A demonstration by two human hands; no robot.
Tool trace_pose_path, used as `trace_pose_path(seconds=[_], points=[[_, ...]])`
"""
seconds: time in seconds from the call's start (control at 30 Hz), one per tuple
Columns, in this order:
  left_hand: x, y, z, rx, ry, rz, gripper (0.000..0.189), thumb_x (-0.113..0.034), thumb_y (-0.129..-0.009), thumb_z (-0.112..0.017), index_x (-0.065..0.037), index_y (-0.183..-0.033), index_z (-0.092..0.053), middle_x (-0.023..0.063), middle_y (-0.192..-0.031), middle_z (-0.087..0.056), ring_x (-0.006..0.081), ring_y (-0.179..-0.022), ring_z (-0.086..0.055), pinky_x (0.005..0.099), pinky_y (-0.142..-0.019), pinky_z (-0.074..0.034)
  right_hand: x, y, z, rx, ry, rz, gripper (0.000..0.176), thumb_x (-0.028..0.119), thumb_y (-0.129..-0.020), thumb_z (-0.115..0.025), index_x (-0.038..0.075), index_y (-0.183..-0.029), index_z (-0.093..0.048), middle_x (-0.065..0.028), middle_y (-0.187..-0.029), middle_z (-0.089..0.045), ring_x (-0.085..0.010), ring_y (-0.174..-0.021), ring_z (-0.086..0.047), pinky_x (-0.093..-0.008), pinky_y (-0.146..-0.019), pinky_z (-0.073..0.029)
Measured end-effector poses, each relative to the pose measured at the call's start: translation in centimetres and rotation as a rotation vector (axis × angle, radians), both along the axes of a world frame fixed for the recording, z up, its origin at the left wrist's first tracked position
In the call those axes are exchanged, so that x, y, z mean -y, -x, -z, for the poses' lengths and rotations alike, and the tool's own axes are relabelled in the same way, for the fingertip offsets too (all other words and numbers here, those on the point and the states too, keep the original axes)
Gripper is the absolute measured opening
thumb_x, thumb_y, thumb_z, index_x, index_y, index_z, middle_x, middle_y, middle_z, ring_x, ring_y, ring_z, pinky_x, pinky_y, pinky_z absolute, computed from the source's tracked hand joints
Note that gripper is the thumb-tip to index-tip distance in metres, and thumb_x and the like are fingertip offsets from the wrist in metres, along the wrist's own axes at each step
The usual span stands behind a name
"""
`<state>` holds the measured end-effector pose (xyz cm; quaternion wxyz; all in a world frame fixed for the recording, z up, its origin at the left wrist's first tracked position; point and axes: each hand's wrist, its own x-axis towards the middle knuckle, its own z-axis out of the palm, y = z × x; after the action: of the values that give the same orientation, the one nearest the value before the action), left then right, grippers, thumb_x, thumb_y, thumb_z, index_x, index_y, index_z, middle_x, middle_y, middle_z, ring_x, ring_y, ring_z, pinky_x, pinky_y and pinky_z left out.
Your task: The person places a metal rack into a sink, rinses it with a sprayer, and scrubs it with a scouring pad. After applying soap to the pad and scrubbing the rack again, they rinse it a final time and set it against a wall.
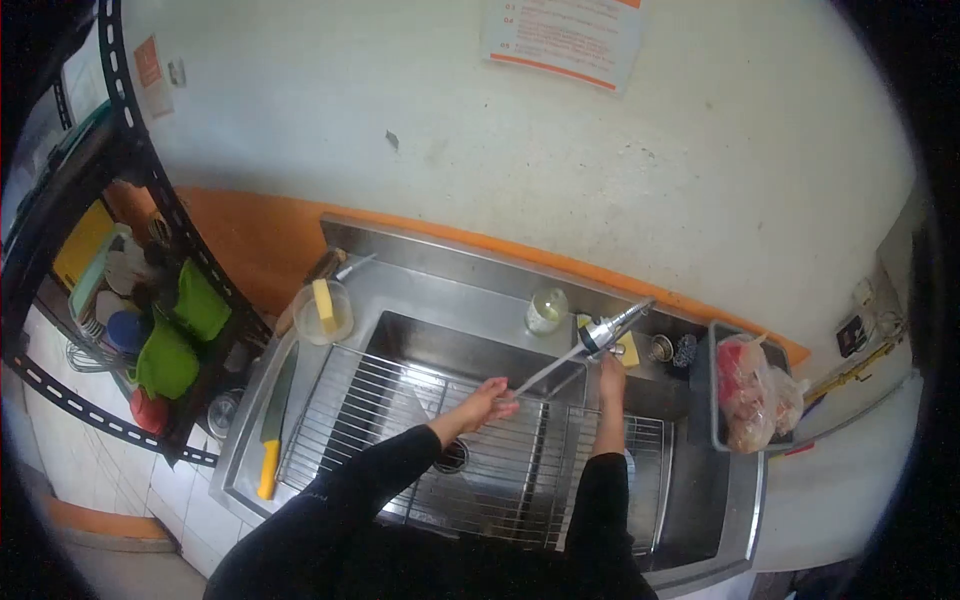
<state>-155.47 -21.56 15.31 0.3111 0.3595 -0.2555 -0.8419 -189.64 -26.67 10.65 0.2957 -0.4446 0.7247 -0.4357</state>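
Observation:
A stream of water runs slantwise from the metal faucet to my left hand. That hand is held over the sink with its fingers stretched out, wet and holding nothing. My right hand is raised at the faucet's handle, its fingers closed on it, partly hidden from above. Below both hands, wire racks lie across the stainless steel sink. A drain shows under my left wrist.
A knife with a yellow handle lies on the sink's left edge. Behind it stands a plastic tub with a yellow sponge. A jar stands near the faucet. Bagged items fill a grey crate. A black shelf rises left.

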Motion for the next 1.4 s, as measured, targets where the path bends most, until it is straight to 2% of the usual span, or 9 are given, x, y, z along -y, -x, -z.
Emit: trace_pose_path(seconds=[0.03, 0.1, 0.17, 0.27, 0.6, 0.73, 0.87, 1.1, 1.4], points=[[0.2, 0.8, 0.0, 0.009, -0.011, -0.004, 0.043, -0.028, -0.098, -0.048, -0.009, -0.134, -0.033, 0.0129, -0.120, -0.050, 0.0260, -0.106, -0.058, 0.0359, -0.087, -0.052, 3.2, 5.0, 7.0, 0.540, 0.213, -0.136, 0.044, 0.042, -0.095, -0.044, 0.013, -0.128, -0.049, -0.0102, -0.136, -0.045, -0.0255, -0.125, -0.042, -0.0631, -0.095, -0.034], [0.8, 2.4, 0.8, 0.030, -0.037, -0.016, 0.039, -0.027, -0.098, -0.046, -0.009, -0.131, -0.036, 0.0123, -0.117, -0.051, 0.0249, -0.104, -0.059, 0.0364, -0.085, -0.052, -3.0, -10.0, -13.7, 1.036, 0.429, -0.009, 0.047, 0.048, -0.095, -0.042, 0.009, -0.121, -0.051, -0.0115, -0.119, -0.054, -0.0228, -0.108, -0.053, -0.0508, -0.088, -0.044], [1.5, 3.9, 3.1, 0.010, 0.038, -0.004, 0.032, -0.026, -0.099, -0.046, -0.009, -0.125, -0.040, 0.0101, -0.110, -0.053, 0.0216, -0.095, -0.060, 0.0350, -0.080, -0.054, -5.2, -14.3, -22.1, 1.309, 0.557, -0.104, 0.036, 0.037, -0.095, -0.051, 0.006, -0.115, -0.050, -0.0114, -0.106, -0.058, -0.0221, -0.095, -0.058, -0.0425, -0.083, -0.047], [0.7, 4.6, 2.6, 0.021, 0.017, 0.009, 0.022, -0.025, -0.098, -0.047, -0.010, -0.113, -0.047, 0.0051, -0.095, -0.056, 0.0155, -0.081, -0.060, 0.0315, -0.072, -0.054, -3.5, -13.2, -21.1, 0.807, 0.451, -0.146, 0.026, 0.023, -0.093, -0.058, 0.007, -0.111, -0.049, -0.0084, -0.095, -0.059, -0.0210, -0.087, -0.060, -0.0362, -0.077, -0.049], [-2.8, -0.6, 3.1, 0.356, 0.401, -0.137, 0.024, -0.025, -0.096, -0.045, -0.011, -0.082, -0.057, -0.0038, -0.060, -0.047, 0.0075, -0.047, -0.040, 0.0242, -0.039, -0.030, 0.4, -16.1, -20.6, 0.835, 0.540, 0.095, 0.034, 0.019, -0.089, -0.064, 0.006, -0.114, -0.046, -0.0075, -0.100, -0.058, -0.0193, -0.092, -0.058, -0.0359, -0.081, -0.046], [-5.3, -4.2, 1.9, 0.180, 0.205, -0.042, 0.017, -0.016, -0.093, -0.045, -0.011, -0.083, -0.056, -0.0021, -0.066, -0.050, 0.0084, -0.053, -0.044, 0.0231, -0.045, -0.036, 0.5, -17.2, -20.9, 0.799, 0.526, 0.197, 0.050, 0.024, -0.086, -0.068, 0.002, -0.124, -0.043, -0.0108, -0.111, -0.055, -0.0192, -0.096, -0.056, -0.0328, -0.084, -0.045], [-8.1, -7.5, 0.0, 0.269, 0.348, -0.086, 0.013, -0.009, -0.092, -0.043, -0.009, -0.087, -0.055, -0.0006, -0.071, -0.054, 0.0090, -0.057, -0.049, 0.0226, -0.048, -0.040, -1.6, -12.3, -16.9, 0.345, 0.439, 0.048, 0.043, 0.022, -0.087, -0.068, 0.004, -0.117, -0.045, -0.0071, -0.102, -0.057, -0.0159, -0.085, -0.058, -0.0305, -0.078, -0.044], [-13.1, -20.6, -2.3, 0.553, 0.594, -0.289, 0.010, -0.003, -0.091, -0.048, -0.006, -0.097, -0.055, 0.0004, -0.079, -0.057, 0.0088, -0.069, -0.055, 0.0234, -0.061, -0.048, -8.8, -0.8, -19.7, -0.376, 0.167, -0.319, 0.042, 0.024, -0.085, -0.068, 0.005, -0.120, -0.052, -0.0015, -0.101, -0.056, -0.0129, -0.093, -0.052, -0.0282, -0.086, -0.041], [-22.7, -33.9, -2.8, 0.541, 0.505, -0.455, 0.015, 0.002, -0.088, -0.052, -0.005, -0.101, -0.052, 0.0030, -0.085, -0.057, 0.0112, -0.076, -0.058, 0.0251, -0.068, -0.051, -9.0, -6.0, -21.8, -0.447, 0.052, -0.108, 0.043, 0.032, -0.085, -0.067, 0.001, -0.113, -0.057, -0.0070, -0.098, -0.061, -0.0140, -0.088, -0.055, -0.0292, -0.078, -0.044]])
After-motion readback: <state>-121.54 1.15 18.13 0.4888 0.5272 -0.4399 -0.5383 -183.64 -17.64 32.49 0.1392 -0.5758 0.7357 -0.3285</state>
